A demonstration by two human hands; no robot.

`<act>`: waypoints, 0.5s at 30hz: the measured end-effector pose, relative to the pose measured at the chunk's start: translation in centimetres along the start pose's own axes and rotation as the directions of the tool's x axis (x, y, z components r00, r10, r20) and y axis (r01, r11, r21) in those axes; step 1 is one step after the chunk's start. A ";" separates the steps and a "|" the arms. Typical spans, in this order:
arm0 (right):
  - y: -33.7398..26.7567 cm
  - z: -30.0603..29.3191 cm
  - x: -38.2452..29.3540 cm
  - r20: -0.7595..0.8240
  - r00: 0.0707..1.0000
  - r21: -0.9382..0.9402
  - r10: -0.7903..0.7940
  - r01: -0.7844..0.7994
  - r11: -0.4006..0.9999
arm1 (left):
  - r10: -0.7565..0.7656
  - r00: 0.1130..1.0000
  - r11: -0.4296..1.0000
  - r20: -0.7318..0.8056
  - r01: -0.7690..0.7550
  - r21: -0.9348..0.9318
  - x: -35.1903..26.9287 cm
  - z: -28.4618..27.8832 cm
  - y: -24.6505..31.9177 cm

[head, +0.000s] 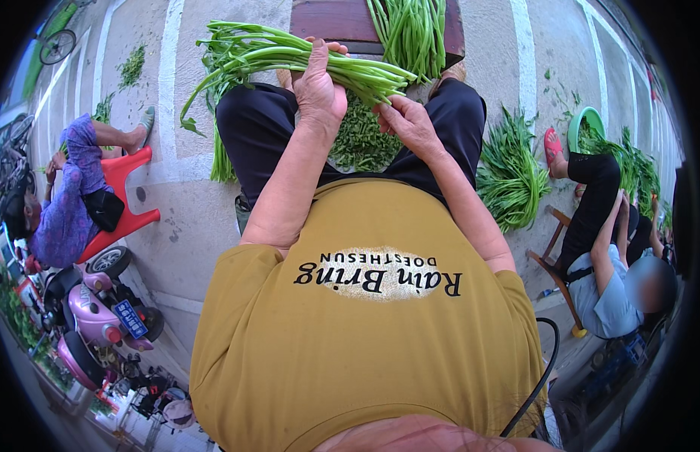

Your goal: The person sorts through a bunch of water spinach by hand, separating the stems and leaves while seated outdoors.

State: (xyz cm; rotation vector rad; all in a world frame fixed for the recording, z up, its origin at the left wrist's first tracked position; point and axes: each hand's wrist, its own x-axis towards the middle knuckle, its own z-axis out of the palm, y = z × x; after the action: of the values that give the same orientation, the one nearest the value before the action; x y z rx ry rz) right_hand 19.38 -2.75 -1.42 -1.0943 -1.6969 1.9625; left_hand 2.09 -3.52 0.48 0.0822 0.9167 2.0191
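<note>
My left hand [322, 93] is wrapped around the middle of a bundle of leafy green vegetable stems, probably water spinach [271, 53]. Its leafy tops point left and its cut ends point right. At those lower right ends, the thumb and fingers of my right hand [407, 123] pinch the stem tips. Beyond the bundle, more trimmed stems [413, 42] lie across a reddish-brown wooden bench [333, 22]. Between my legs, short green trimmings [364, 138] cover the ground. Another leafy bunch [221, 155] shows beside my left knee, partly hidden by it.
To the right lies a heap of leafy stems [511, 169], near a green basin [588, 120] holding greens. A person [604, 294] sits there by a wooden stool [559, 265]. On the left, another person [67, 231] sits on a red plastic stool [121, 186], near a pink scooter [95, 308].
</note>
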 end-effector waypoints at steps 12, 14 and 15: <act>-1.6 0.5 -0.2 -0.284 0.947 -0.013 -0.148 0.151 0.989 | -0.068 0.995 0.996 -0.080 0.062 -0.071 0.2 -0.6 -0.4; -1.8 0.8 0.0 -0.355 0.923 0.139 -0.148 0.209 0.968 | -0.140 0.979 0.980 -0.151 0.116 -0.161 0.4 -0.8 -0.8; -1.9 0.8 0.2 -0.390 0.910 0.211 -0.144 0.241 0.947 | -0.147 0.979 0.970 -0.141 0.114 -0.216 0.9 -1.2 -0.9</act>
State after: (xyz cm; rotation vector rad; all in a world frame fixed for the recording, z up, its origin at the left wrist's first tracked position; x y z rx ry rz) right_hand 18.23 -2.74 0.35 -1.0714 -1.2613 1.6658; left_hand 1.74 -3.26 -1.15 -0.2493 0.7801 2.0052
